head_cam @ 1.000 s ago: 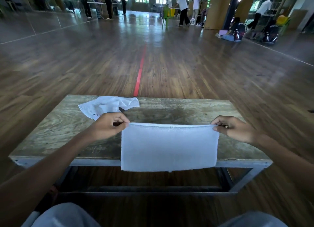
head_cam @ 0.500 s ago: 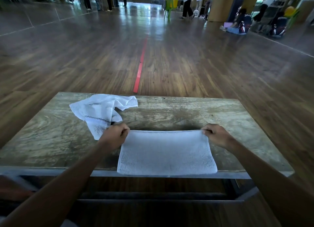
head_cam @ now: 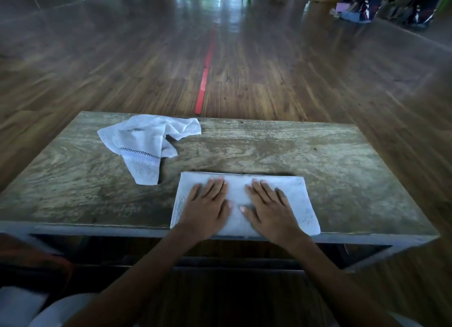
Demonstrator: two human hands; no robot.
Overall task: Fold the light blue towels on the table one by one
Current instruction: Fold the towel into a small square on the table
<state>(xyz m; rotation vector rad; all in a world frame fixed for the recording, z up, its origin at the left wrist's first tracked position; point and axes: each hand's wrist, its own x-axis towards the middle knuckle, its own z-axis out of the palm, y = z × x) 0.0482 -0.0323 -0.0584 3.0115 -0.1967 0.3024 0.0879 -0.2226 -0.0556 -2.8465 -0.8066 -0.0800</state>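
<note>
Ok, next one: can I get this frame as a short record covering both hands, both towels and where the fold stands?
table: worn wooden top
left hand: flat, fingers straight, pressing the flat towel
right hand: flat beside it, pressing the same towel
flat towel: neat rectangle at the table's near edge
crumpled towel: loose heap, far left, untouched
stage: one towel being smoothed, one not yet folded

Bare wooden tabletop point(head_cam: 342, 160) stretches to the right of and beyond the folded towel point(head_cam: 299, 199). At the far left the crumpled towel point(head_cam: 144, 143) blocks passage, its lower corner just beside the folded towel's far-left corner.
</note>
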